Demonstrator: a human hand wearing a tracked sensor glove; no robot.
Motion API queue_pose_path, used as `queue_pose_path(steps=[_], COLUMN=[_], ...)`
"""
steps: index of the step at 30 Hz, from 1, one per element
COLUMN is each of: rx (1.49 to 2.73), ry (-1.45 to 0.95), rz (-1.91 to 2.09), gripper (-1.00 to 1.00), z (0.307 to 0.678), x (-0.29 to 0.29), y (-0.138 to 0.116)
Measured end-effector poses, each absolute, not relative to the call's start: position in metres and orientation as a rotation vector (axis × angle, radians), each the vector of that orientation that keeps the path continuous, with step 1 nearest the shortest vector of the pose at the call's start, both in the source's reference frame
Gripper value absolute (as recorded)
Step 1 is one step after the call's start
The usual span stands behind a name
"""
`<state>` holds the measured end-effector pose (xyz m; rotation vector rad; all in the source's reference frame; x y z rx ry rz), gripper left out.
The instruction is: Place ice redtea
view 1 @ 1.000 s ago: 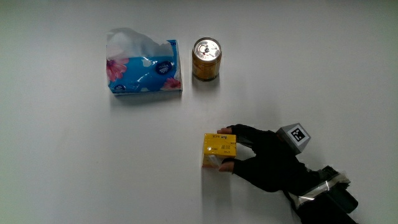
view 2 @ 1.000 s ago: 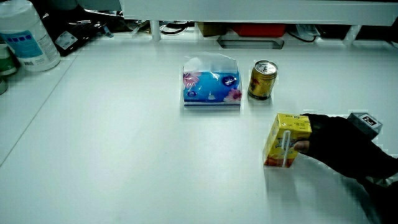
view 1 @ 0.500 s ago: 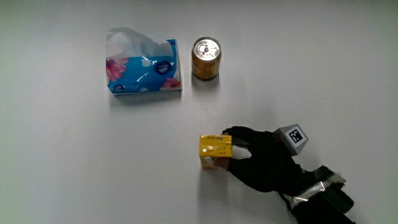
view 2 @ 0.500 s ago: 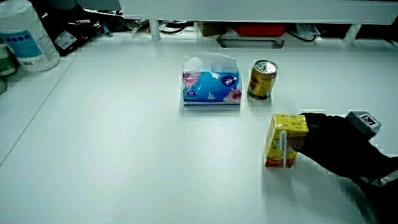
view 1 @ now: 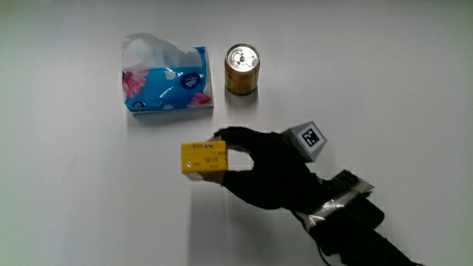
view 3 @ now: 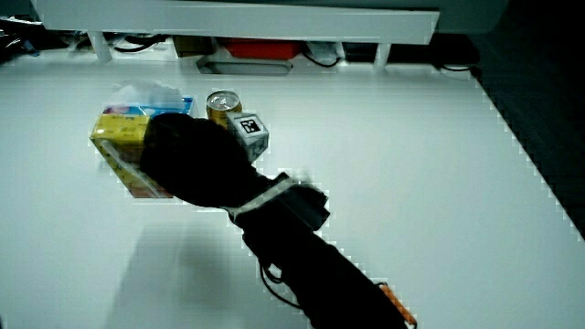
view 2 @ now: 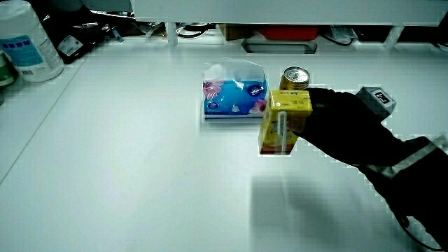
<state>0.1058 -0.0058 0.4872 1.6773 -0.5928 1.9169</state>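
The ice red tea is a yellow drink carton (view 1: 203, 158) with a straw on its side (view 2: 283, 124). The gloved hand (view 1: 260, 168) is shut on it and holds it in the air above the table, nearer to the person than the tissue pack. Its shadow falls on the tabletop below (view 2: 294, 199). In a side view the hand (view 3: 187, 160) covers most of the carton (view 3: 123, 151). The patterned cube (view 1: 309, 139) sits on the back of the hand.
A blue flowered tissue pack (view 1: 164, 81) lies beside a gold drink can (view 1: 242, 68). Both also show in a side view, the pack (view 2: 235, 98) and the can (view 2: 295, 77). A large white bottle (view 2: 24, 42) stands at the table's edge.
The hand has lifted the carton off the table and carried it toward the tissue pack. Pack and can have not moved.
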Motion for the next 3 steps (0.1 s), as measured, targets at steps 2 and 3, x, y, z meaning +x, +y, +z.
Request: queue_pose_path(steps=[2,3], rx=[1.672,1.654], ry=[-0.556,-0.543], rz=[1.948,1.974], gripper=[-1.0,-1.0], z=[0.4837,0.4812], x=[0.0987,0.0952], y=[-0.0106,-0.013])
